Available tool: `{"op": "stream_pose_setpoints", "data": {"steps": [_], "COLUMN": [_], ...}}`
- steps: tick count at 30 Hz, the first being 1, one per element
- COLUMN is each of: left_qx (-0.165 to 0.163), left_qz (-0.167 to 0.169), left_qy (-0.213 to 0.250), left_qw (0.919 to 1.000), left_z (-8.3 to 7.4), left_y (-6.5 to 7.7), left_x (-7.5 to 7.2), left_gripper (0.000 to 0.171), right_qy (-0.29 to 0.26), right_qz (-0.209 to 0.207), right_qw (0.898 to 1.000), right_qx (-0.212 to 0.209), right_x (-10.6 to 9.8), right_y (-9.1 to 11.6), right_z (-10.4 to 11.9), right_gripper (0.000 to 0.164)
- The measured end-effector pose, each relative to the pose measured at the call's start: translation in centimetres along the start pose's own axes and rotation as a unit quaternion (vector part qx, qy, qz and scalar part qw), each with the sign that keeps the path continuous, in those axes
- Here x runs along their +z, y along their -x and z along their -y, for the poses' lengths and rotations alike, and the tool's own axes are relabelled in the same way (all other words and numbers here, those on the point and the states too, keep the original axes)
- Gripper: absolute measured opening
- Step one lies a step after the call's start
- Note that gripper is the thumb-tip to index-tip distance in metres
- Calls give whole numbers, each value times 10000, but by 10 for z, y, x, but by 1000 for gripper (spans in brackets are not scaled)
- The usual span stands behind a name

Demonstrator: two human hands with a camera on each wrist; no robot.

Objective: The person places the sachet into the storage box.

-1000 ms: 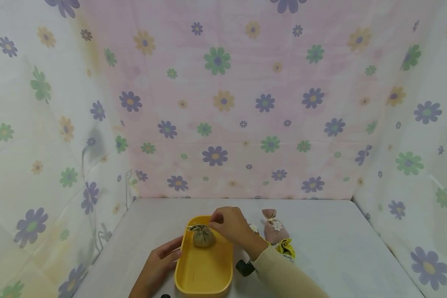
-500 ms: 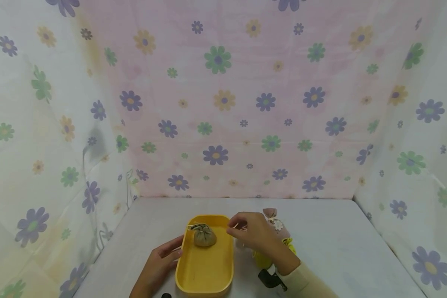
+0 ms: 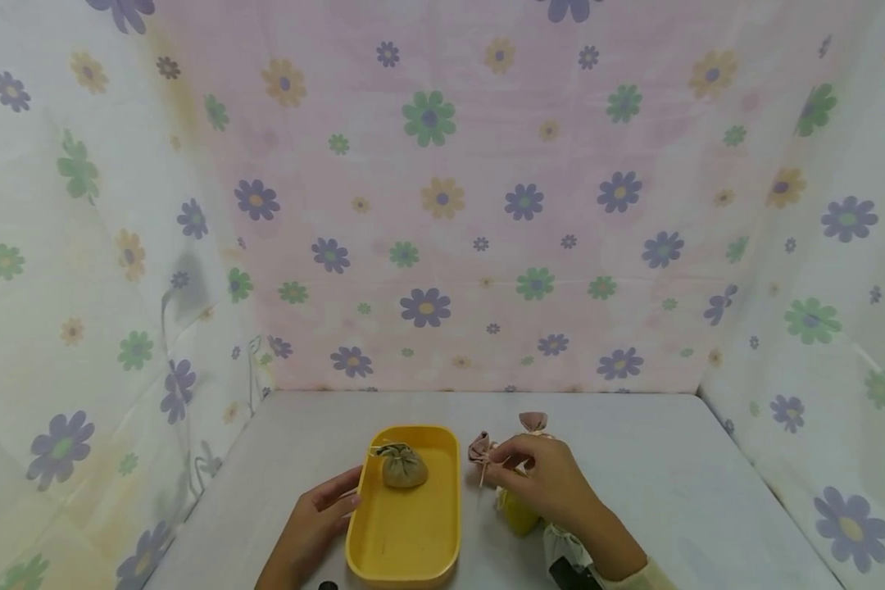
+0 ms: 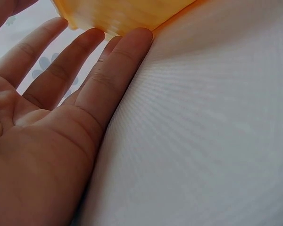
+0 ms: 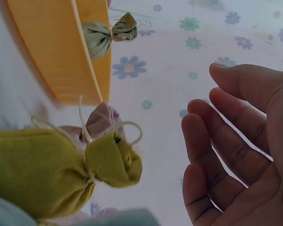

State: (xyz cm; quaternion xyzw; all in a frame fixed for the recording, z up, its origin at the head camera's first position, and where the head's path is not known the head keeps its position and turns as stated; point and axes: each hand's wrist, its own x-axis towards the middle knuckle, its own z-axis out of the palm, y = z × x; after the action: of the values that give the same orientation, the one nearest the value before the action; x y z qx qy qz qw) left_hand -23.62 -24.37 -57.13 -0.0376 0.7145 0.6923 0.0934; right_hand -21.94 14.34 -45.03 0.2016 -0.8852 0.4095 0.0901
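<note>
Head view: L hand (image 3: 317,518) touches the L side of the yellow tray (image 3: 401,537), fingers laid along it, not gripping; green-grey bag (image 3: 404,469) sits in the tray toward its far end, & R hand (image 3: 559,482) hovers over the table (image 3: 671,483) R of the tray, grip released, near a pink bag (image 3: 479,447) & a yellow bag (image 3: 519,518), w/ second pink bag (image 3: 533,421) behind & pale bag (image 3: 560,546) closer to the person. L wrist view: straight fingers, tips against the tray. R wrist view: R hand relaxed, fingers loosely bent, apart from the yellow bag; green-grey bag's neck pokes past the tray rim
</note>
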Motion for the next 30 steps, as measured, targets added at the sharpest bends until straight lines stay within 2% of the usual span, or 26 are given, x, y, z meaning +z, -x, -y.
{"op": "stream_pose_setpoints", "data": {"steps": [4,8,13,18,23,30], "left_qx": [-12,19,19,-9,-7,3], "left_qz": [14,-10,-42,-45,-16,27], "left_qy": [-26,20,21,25,97,28], "left_qw": [10000,10000,10000,10000,10000,10000], "left_z": [0,1,0,-1,0,-2], "left_y": [1,1,1,1,1,4], "left_x": [0,1,1,1,1,0], "left_gripper": [65,64,65,67,66,65], "right_qy": [-63,-136,-152,-21,3,-184], "right_qz": [-175,-455,-886,-1145,-1172,-1067], "right_qw": [9997,9986,9951,9926,9920,9902], "right_qx": [160,234,416,397,461,885], "right_x": [-5,-11,-17,-22,-23,-19], "right_y": [12,24,38,49,57,65], "right_z": [-8,-18,-29,-38,-43,-52], "right_gripper": [19,18,24,26,26,33]}}
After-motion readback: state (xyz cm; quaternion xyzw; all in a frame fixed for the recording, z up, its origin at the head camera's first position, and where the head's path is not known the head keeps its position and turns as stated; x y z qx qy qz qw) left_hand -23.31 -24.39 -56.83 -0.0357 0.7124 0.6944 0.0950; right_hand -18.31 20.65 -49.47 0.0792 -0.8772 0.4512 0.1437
